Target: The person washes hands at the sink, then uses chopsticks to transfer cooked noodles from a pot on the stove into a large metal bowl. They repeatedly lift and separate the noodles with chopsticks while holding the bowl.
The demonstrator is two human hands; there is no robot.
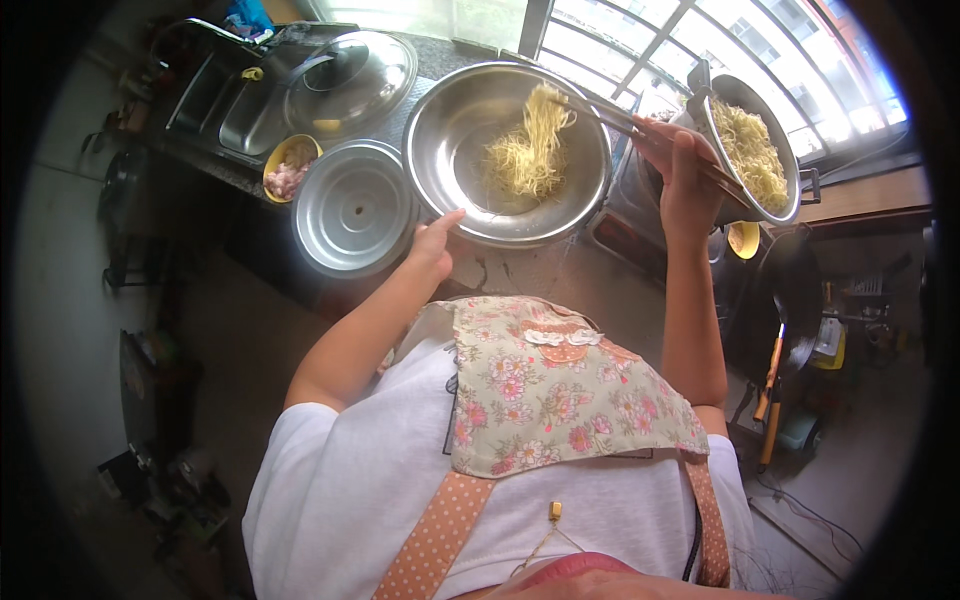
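Note:
A wide stainless-steel bowl (444,142) stands on the counter before me, with pale yellow noodles (517,166) lying in it. My left hand (435,247) holds its near left rim, one finger along the edge. In my right hand (681,161) is a pair of long chopsticks (616,120), which pinch a hanging clump of noodles (546,109) above the bowl's right half. The clump's lower end meets the noodles below. Just beyond my right hand, a tilted-looking metal pot (793,206) holds more noodles (750,157).
Left of the bowl are a round grey metal lid or pan (330,210), a glass lid (386,90) and a yellow bowl (318,148) of raw meat. Farther left is a double sink (247,124). Another small yellow bowl (744,241) sits below the pot. A barred window (660,37) is behind.

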